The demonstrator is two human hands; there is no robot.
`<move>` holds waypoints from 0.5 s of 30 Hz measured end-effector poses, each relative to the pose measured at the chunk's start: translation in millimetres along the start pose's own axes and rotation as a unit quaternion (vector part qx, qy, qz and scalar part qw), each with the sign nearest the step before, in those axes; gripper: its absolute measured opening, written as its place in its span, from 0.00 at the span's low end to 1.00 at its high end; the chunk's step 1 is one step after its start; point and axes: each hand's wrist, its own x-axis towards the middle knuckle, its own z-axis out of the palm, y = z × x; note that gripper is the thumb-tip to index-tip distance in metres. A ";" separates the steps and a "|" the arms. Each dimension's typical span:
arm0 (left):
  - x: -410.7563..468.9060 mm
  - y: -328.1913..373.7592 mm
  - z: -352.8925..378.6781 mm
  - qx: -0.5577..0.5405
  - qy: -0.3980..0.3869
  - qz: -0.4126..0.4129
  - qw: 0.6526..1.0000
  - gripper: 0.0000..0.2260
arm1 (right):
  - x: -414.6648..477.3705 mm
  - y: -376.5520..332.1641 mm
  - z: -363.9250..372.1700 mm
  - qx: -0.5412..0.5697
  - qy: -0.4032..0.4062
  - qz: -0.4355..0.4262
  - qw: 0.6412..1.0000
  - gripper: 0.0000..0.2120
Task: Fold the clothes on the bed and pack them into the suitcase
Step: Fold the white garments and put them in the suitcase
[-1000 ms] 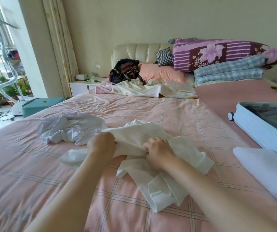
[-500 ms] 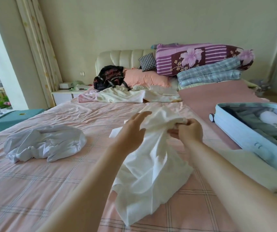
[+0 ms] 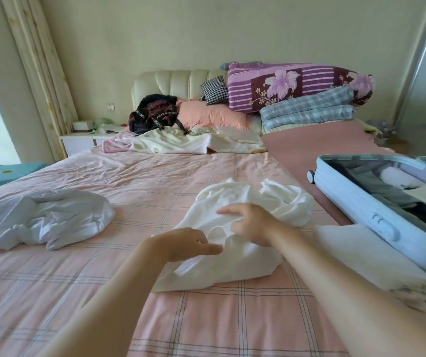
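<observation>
We have the crumpled white cotton garment lying on the pink checked bedsheet directly under both hands. Our right hand rests on its middle with fingers curled, seemingly pinching a fold, though we cannot tell how firmly; our left hand hovers just beside it, fingers loosely together, touching the near edge at most. The cloth looks light, soft and limp, so we judge it will sag and bunch unless taken at a seam, collar or shoulders and shaken flat. Its shape is hard to make out, sleeves and hem buried in the folds. Beyond our right hand the open pale-blue hard-shell suitcase is cut off at the frame edge; left of our left hand lies another rumpled pale garment.
</observation>
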 end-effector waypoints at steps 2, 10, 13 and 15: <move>-9.9 1.1 5.7 -0.018 -0.003 0.008 1.000 0.31 | -9.2 -10.0 5.7 -0.044 -0.089 -0.002 0.995 0.31; -44.2 0.8 19.5 0.091 0.078 0.031 0.992 0.10 | -68.9 -14.0 -16.5 -0.220 -0.101 0.061 0.968 0.18; -63.3 12.7 8.3 0.031 0.043 0.056 0.997 0.11 | -88.7 -14.3 -29.0 -0.244 -0.180 0.133 0.944 0.11; -82.2 28.4 0.2 0.006 -0.056 0.072 0.996 0.08 | -96.3 -12.5 -28.7 -0.204 -0.252 0.212 0.922 0.05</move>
